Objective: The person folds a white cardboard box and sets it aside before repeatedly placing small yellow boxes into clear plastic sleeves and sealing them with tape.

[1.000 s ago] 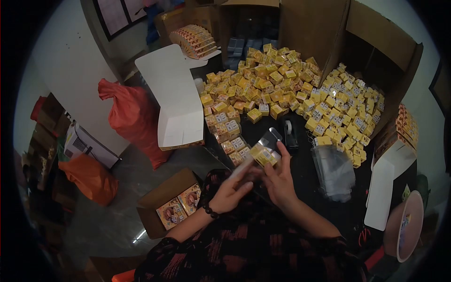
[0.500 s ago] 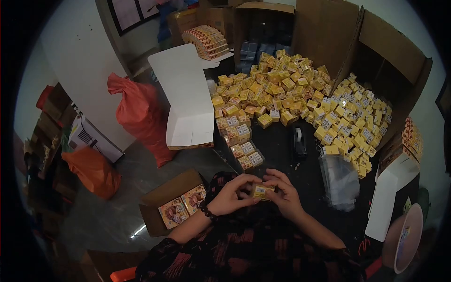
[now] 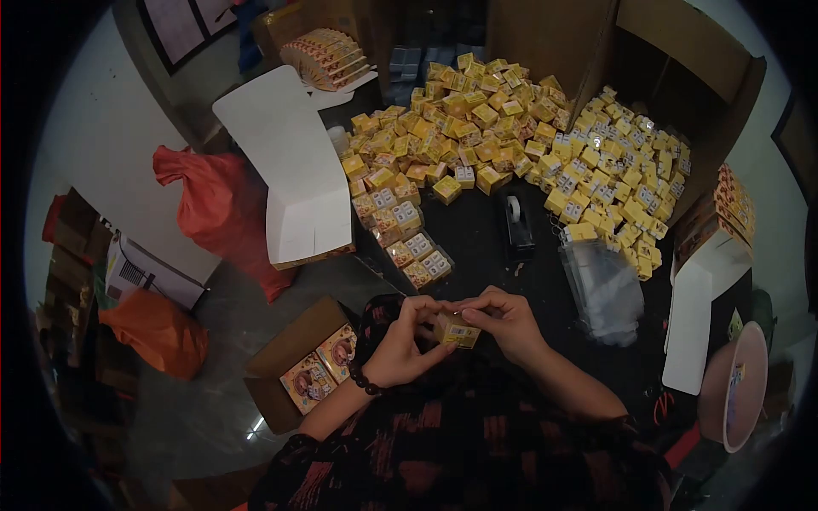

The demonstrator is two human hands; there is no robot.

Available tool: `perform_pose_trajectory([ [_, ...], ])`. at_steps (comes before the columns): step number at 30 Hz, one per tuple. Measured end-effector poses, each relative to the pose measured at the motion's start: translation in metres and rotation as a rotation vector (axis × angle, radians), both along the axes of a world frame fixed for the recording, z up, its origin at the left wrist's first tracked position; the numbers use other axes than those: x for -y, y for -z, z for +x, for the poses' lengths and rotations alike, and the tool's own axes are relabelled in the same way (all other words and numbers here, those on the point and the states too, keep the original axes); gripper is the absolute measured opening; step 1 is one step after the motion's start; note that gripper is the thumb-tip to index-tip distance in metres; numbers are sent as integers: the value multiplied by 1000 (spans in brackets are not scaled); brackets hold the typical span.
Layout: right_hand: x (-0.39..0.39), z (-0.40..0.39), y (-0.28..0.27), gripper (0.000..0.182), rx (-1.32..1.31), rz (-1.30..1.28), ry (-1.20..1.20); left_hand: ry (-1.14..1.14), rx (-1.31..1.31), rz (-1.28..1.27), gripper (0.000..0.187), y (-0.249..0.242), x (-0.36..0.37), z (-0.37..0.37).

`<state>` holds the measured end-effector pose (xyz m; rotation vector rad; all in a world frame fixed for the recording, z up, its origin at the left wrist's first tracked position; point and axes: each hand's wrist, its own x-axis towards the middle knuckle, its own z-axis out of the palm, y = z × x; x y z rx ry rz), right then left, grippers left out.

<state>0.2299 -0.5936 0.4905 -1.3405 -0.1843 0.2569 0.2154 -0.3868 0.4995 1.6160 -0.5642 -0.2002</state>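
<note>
My left hand (image 3: 411,341), a beaded bracelet on its wrist, grips a small yellow box (image 3: 461,335) with a barcode on its side. Against the top edge of that box, my right hand (image 3: 503,322) is closed, thumb and fingers pinched together. Whether anything thin lies in that pinch is too small to make out. Just beyond the hands, wrapped packs of small boxes (image 3: 420,261) lie in a row on the black table (image 3: 477,255). A tape dispenser (image 3: 516,228) stands to their right, and clear plastic bags (image 3: 603,294) lie further right.
Piles of small yellow boxes (image 3: 477,119) cover the back of the table. An open white display box (image 3: 302,187) stands at the left, another (image 3: 694,311) at the right. On the floor are a carton (image 3: 277,379) and a red sack (image 3: 217,204). A pink basin (image 3: 733,392) is at far right.
The small box is tilted more upright, with its barcode side facing me. My right fingers have moved to its top edge. The view has shifted, so the surroundings appear higher and further left.
</note>
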Motion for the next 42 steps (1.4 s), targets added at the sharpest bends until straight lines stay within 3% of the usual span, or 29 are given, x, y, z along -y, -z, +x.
perform_pose_trajectory([
  [5, 13, -3, -2, 18, 211, -156, -91, 59, -25, 44, 52, -5, 7, 11],
  [9, 33, 5, 10, 22, 267, -209, 4, 39, -70, 52, 38, 12, 29, 39],
  [11, 57, 34, 31, 21, 362, -445, 541, 21, -134, 45, 36, 32, 56, 57],
  [13, 83, 77, 45, 20, 231, -670, 744, 35, 366, 190, 36, 41, 85, 93],
  [14, 86, 88, 37, 20, 234, -671, 754, 43, 372, 187, 36, 46, 93, 107],
  [16, 89, 106, 22, 21, -347, -486, 339, 170, 76, 390, 52, 55, 107, 130],
  [17, 95, 111, 28, 21, -346, -483, 347, 177, 81, 391, 52, 59, 110, 134],
  [19, 105, 123, 49, 20, -535, -65, 369, 217, -34, 254, 70, 65, 112, 137],
  [20, 101, 118, 42, 20, -540, -64, 367, 216, -39, 257, 70, 61, 112, 137],
  [22, 85, 96, 23, 12, -527, 299, 560, 215, -100, 367, 81, 50, 112, 134],
  [23, 82, 90, 37, 12, -537, 304, 561, 218, -108, 373, 81, 51, 110, 136],
  [25, 79, 83, 80, 13, -108, -401, 692, 235, -62, 383, 80, 56, 110, 140],
  [29, 84, 78, 121, 11, -63, -395, 759, 210, -57, 302, 72, 55, 110, 132],
  [31, 85, 63, 100, 11, -172, -60, 603, 12, 296, 242, 55, 47, 104, 112],
  [34, 68, 28, 36, 14, -214, 73, 515, -18, 291, 293, 39, 16, 94, 84],
  [35, 64, 20, 28, 14, -225, 70, 517, -15, 281, 293, 39, 11, 93, 75],
  [37, 61, 12, 15, 17, -387, 122, 390, -18, 588, 432, 38, 1, 92, 66],
  [40, 57, -1, 6, 18, -535, 147, 365, -36, 696, 468, 37, -4, 90, 54],
  [42, 55, -5, 14, 20, -420, 86, 326, -40, 682, 418, 36, -4, 86, 50],
])
